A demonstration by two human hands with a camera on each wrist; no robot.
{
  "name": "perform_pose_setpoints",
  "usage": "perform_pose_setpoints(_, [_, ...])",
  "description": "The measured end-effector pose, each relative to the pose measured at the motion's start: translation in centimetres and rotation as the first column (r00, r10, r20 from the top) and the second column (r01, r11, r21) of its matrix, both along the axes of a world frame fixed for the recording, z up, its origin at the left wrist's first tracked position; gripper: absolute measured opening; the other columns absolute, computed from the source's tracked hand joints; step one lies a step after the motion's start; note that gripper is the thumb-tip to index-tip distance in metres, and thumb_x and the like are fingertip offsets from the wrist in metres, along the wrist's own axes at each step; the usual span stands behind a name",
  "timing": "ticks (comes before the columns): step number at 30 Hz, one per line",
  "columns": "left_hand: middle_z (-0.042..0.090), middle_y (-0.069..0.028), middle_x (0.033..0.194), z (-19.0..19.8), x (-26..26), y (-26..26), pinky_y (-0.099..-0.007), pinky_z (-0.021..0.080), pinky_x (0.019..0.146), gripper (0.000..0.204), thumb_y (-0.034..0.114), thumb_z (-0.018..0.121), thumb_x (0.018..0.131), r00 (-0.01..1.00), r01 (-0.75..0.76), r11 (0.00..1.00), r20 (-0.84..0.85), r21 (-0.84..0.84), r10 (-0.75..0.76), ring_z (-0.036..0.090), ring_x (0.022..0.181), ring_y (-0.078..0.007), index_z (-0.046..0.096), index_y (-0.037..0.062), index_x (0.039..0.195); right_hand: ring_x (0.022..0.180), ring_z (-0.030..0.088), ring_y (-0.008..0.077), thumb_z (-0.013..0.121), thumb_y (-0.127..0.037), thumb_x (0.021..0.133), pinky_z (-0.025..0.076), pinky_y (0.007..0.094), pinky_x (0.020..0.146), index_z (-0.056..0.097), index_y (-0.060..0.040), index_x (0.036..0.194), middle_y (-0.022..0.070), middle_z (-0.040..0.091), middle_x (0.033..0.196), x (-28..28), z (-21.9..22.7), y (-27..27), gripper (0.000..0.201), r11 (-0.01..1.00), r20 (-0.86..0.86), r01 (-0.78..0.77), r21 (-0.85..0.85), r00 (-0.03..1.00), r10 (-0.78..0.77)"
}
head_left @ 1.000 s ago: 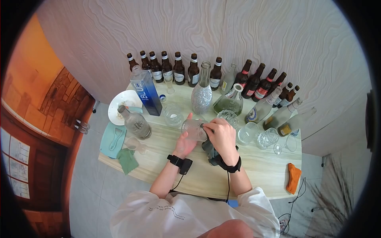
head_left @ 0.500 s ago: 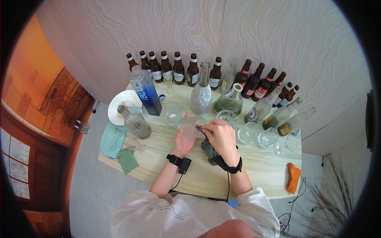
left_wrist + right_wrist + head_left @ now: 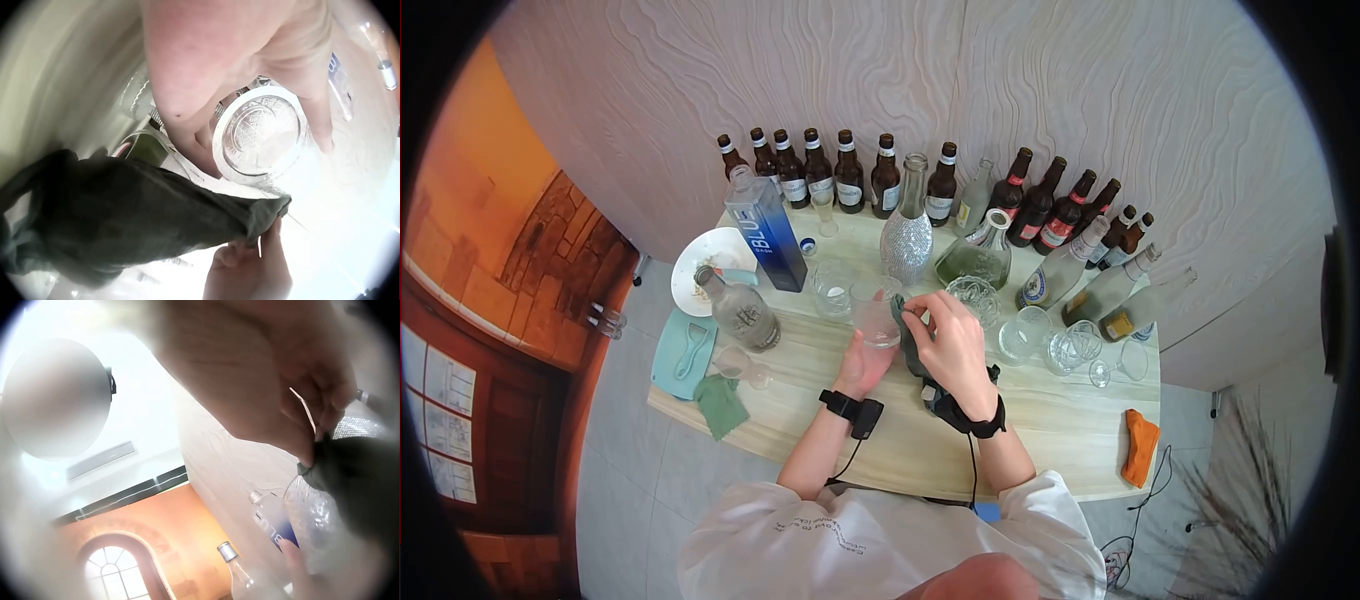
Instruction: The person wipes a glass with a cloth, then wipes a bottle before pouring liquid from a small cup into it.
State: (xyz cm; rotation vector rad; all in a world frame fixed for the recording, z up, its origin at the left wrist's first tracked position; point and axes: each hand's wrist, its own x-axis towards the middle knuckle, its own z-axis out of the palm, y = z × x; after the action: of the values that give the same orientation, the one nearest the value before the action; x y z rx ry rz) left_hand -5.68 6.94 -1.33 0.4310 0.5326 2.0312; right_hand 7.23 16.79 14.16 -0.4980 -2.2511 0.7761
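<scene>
My left hand [image 3: 861, 365] grips a clear drinking glass [image 3: 874, 312] above the table, upright in the head view. Its round patterned base [image 3: 261, 136] faces the left wrist camera between thumb and fingers. Close by on the right, my right hand [image 3: 953, 345] pinches the edge of a dark grey-green cloth [image 3: 144, 209] between thumb and fingertips. The rest of the cloth hangs below that hand. In the right wrist view the cloth overlaps the side of the glass [image 3: 309, 509], by its rim.
Brown beer bottles [image 3: 852, 185] line the back edge, with a glittery silver bottle [image 3: 907, 250] in front. Several glasses [image 3: 1025, 335] and a green decanter [image 3: 975, 262] stand right. A blue bottle [image 3: 775, 245], plate [image 3: 687, 290] and green cloth [image 3: 722, 405] are left; an orange cloth [image 3: 1138, 447] lies right.
The glass has turned from lying tilted toward the right hand to upright. The right hand has drawn the pinched cloth edge slightly left and up, beside the glass.
</scene>
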Motion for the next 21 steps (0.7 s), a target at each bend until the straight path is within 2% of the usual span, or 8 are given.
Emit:
perform_pose_setpoints(4, [0.047,-0.0068,0.164,-0.3,0.0,0.3,-0.0477,0.033,0.129,0.114,0.049,0.090,0.082,0.991,0.073,0.997,-0.115,-0.013,-0.074,0.045,0.152,-0.0246,0.027,0.0165,0.171,0.070,0.062,0.0253,0.080,-0.010,0.091,0.051,0.0389,0.066,0.074,-0.0047,0.105,0.0079,0.069,0.091,-0.6,-0.2,-0.2,0.015,1.000,-0.032,0.026,-0.013,0.999,-0.026])
perform_pose_setpoints(8, [0.048,-0.0071,0.163,-0.6,0.2,0.3,-0.0475,0.035,0.129,0.114,0.045,0.090,0.081,0.994,0.052,0.998,-0.096,-0.045,-0.056,0.047,0.151,-0.0251,0.027,0.0139,0.171,0.069,0.060,0.0251,0.080,-0.009,0.091,0.051,0.0392,0.066,0.073,-0.0043,0.104,0.0081,0.069,0.090,-0.5,-0.1,0.0,0.016,1.000,-0.034,0.022,-0.005,0.999,-0.022])
perform_pose_setpoints(10, [0.049,-0.0074,0.163,-0.5,-0.2,0.1,-0.0473,0.035,0.129,0.112,0.045,0.090,0.082,0.993,0.046,0.998,-0.104,-0.048,-0.051,0.047,0.152,-0.0247,0.029,0.0128,0.170,0.079,0.066,0.0304,0.078,-0.011,0.092,0.053,0.0420,0.071,0.073,-0.0056,0.104,0.0091,0.070,0.093,-0.4,0.2,0.0,0.014,0.998,0.010,0.049,-0.029,0.999,-0.048])
perform_pose_setpoints(11, [0.049,-0.0074,0.163,-0.5,-0.3,0.0,-0.0470,0.035,0.129,0.110,0.045,0.089,0.082,0.993,0.056,0.997,-0.103,-0.043,-0.060,0.047,0.151,-0.0246,0.030,0.0119,0.170,0.084,0.069,0.0331,0.077,-0.012,0.093,0.055,0.0434,0.074,0.072,-0.0063,0.104,0.0096,0.071,0.094,-0.4,0.3,0.0,0.013,0.997,0.032,0.061,-0.040,0.998,-0.060])
perform_pose_setpoints(14, [0.050,-0.0075,0.162,-1.5,-0.7,-0.2,-0.0458,0.035,0.128,0.106,0.047,0.085,0.085,0.993,0.079,0.996,-0.081,-0.037,-0.082,0.048,0.149,-0.0244,0.033,0.0096,0.168,0.085,0.070,0.0344,0.077,-0.011,0.093,0.055,0.0443,0.074,0.071,-0.0056,0.104,0.0101,0.072,0.095,-0.5,0.5,0.2,0.013,0.993,0.041,0.082,-0.085,0.996,-0.079])
perform_pose_setpoints(17, [0.050,-0.0080,0.162,-2.1,-0.7,-0.1,-0.0453,0.032,0.129,0.101,0.052,0.081,0.087,0.997,0.069,0.995,-0.022,-0.069,-0.070,0.048,0.149,-0.0249,0.036,0.0082,0.166,0.070,0.064,0.0285,0.078,-0.013,0.093,0.052,0.0425,0.068,0.072,-0.0041,0.103,0.0097,0.071,0.090,-0.6,-0.5,0.5,0.014,0.996,0.007,0.093,0.005,0.996,-0.093])
perform_pose_setpoints(19, [0.051,-0.0092,0.161,-1.6,-0.5,0.0,-0.0463,0.029,0.130,0.099,0.059,0.078,0.087,0.999,0.034,0.993,0.029,-0.112,-0.031,0.045,0.151,-0.0260,0.041,0.0071,0.162,0.075,0.068,0.0319,0.077,-0.013,0.093,0.053,0.0451,0.070,0.072,-0.0041,0.103,0.0107,0.072,0.091,-0.3,-1.2,0.5,0.015,0.998,0.093,0.065,0.016,0.993,-0.066])
perform_pose_setpoints(21, [0.051,-0.0092,0.161,-0.7,-0.3,-0.1,-0.0457,0.027,0.131,0.099,0.062,0.077,0.088,1.000,-0.004,0.995,-0.025,-0.099,0.001,0.044,0.152,-0.0262,0.041,0.0072,0.162,0.079,0.070,0.0348,0.077,-0.014,0.093,0.054,0.0471,0.072,0.072,-0.0043,0.104,0.0117,0.074,0.091,0.0,-1.4,0.4,0.015,0.999,0.148,0.034,0.018,0.988,-0.037])
